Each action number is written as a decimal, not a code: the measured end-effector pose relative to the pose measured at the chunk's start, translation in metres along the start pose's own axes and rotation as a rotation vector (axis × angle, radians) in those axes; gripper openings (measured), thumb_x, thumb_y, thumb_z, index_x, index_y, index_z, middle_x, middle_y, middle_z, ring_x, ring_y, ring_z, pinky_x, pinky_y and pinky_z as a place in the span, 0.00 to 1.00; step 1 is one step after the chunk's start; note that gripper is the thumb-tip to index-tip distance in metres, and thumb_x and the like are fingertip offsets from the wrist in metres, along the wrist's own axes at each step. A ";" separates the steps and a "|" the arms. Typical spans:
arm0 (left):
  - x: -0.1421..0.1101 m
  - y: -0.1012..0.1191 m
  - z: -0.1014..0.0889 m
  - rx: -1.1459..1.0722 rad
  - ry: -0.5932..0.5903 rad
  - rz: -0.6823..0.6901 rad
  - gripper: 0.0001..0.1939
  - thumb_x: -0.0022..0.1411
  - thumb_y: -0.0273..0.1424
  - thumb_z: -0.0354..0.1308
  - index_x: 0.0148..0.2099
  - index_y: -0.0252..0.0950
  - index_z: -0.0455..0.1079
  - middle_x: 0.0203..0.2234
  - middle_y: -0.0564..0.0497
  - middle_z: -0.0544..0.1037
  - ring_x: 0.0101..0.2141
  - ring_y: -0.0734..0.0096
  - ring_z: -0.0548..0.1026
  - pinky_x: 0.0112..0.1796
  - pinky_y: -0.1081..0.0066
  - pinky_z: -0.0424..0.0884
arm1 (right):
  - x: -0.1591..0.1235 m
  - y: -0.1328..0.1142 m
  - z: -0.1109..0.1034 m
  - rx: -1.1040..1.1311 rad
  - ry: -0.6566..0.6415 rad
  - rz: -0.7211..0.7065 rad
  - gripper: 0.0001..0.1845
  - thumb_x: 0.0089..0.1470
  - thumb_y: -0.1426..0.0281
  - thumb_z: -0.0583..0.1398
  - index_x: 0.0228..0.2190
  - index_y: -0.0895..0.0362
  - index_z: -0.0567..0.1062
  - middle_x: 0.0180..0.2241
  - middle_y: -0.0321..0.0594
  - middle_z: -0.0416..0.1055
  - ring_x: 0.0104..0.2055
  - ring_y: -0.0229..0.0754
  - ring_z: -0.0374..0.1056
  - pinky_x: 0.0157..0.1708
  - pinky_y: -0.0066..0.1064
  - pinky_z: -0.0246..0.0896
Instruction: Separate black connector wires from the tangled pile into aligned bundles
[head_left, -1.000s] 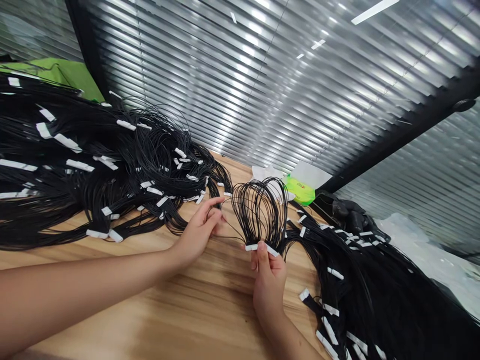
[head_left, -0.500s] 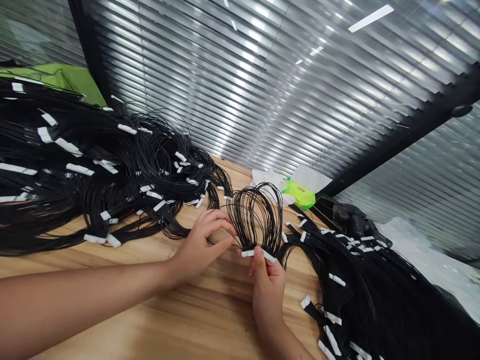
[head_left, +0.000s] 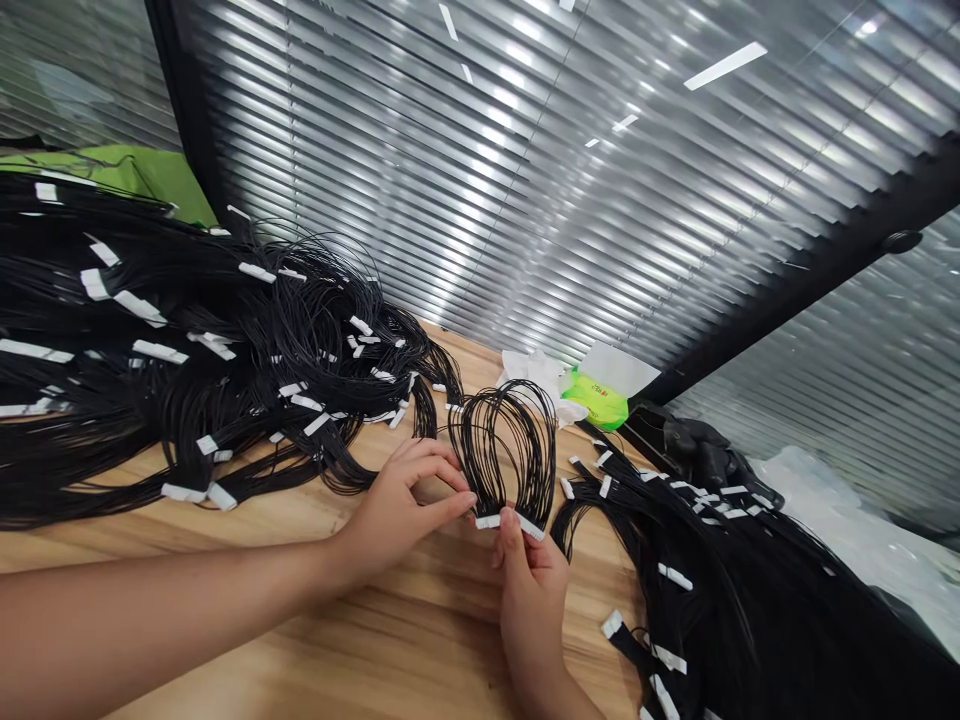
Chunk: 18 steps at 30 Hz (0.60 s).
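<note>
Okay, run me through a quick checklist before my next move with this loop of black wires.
1. Right hand on the white tabs: ok, the tabs are pinched in it.
2. Left hand on the loop of black wires: cannot tell; its fingers are at the loop's edge, but a firm hold doesn't show.
3. Loop apart from the left pile of wires: ok, though close.
4. Loop apart from the right pile of wires: cannot tell; strands run close behind the tabs.
5. Every wire end in the tabs: cannot tell, the right hand hides part of them.
</note>
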<state>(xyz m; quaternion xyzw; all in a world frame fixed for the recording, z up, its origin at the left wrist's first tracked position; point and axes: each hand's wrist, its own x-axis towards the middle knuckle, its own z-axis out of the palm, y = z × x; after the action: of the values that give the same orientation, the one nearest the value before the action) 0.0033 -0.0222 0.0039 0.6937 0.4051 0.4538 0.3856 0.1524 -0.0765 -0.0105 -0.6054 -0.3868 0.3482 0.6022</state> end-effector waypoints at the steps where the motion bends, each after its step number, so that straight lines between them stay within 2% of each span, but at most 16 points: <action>1: 0.000 -0.001 0.000 -0.010 0.004 0.000 0.08 0.57 0.37 0.62 0.29 0.39 0.74 0.36 0.51 0.72 0.44 0.65 0.69 0.49 0.65 0.61 | 0.000 0.000 0.000 -0.002 -0.002 0.008 0.29 0.41 0.44 0.63 0.17 0.58 0.70 0.15 0.31 0.58 0.19 0.34 0.52 0.19 0.27 0.48; 13: 0.001 -0.002 0.000 -0.085 -0.049 -0.057 0.07 0.55 0.36 0.63 0.30 0.39 0.75 0.37 0.51 0.72 0.43 0.66 0.69 0.47 0.67 0.61 | -0.002 -0.003 -0.001 -0.048 -0.003 0.019 0.31 0.39 0.42 0.62 0.13 0.57 0.65 0.15 0.32 0.58 0.19 0.34 0.53 0.19 0.27 0.50; 18: 0.000 0.002 0.000 -0.060 -0.059 -0.070 0.07 0.55 0.34 0.61 0.28 0.37 0.72 0.34 0.52 0.71 0.41 0.67 0.68 0.46 0.67 0.61 | -0.003 -0.006 0.000 -0.054 -0.017 0.031 0.31 0.39 0.42 0.62 0.13 0.56 0.64 0.15 0.32 0.57 0.20 0.34 0.53 0.20 0.27 0.51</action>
<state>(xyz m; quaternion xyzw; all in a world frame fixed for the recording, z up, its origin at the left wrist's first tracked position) 0.0042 -0.0226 0.0055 0.6803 0.4038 0.4316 0.4335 0.1508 -0.0791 -0.0050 -0.6243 -0.3915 0.3521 0.5770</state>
